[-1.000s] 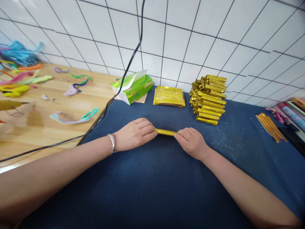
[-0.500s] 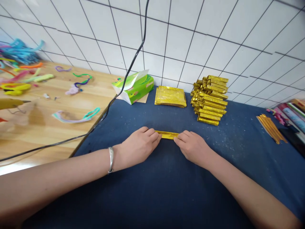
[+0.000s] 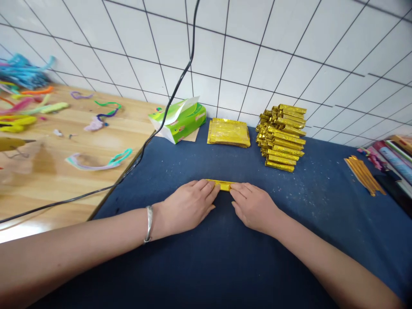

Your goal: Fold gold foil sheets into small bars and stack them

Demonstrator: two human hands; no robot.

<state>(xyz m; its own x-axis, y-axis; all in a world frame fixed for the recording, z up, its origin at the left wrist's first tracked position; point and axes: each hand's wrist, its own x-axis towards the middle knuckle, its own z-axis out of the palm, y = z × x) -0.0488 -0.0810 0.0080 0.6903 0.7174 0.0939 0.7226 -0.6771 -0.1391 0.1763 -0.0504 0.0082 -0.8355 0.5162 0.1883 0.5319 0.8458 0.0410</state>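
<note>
A narrow folded strip of gold foil paper [image 3: 224, 186] lies on the dark blue cloth [image 3: 222, 257], between my two hands. The fingers of my left hand [image 3: 186, 206] are together and press on its left part. My right hand [image 3: 255, 208] has its fingertips together on the right end, covering it. Behind the strip is a flat stack of gold sheets [image 3: 228, 132]. To the right of that stack stands a pile of folded gold sticks [image 3: 283, 137].
A green tissue box [image 3: 188, 122] stands at the back. A black cable [image 3: 174, 92] hangs across the view and over the wooden table [image 3: 135, 116], where colourful fuzzy stems [image 3: 24, 71] lie. Brown-gold strips [image 3: 363, 175] and books [image 3: 394, 156] are at the right.
My fingers have flattened onto the strip and the thumbs have moved down off its near edge. My right hand has shifted slightly left, nearer my left hand. The view has shifted slightly.
</note>
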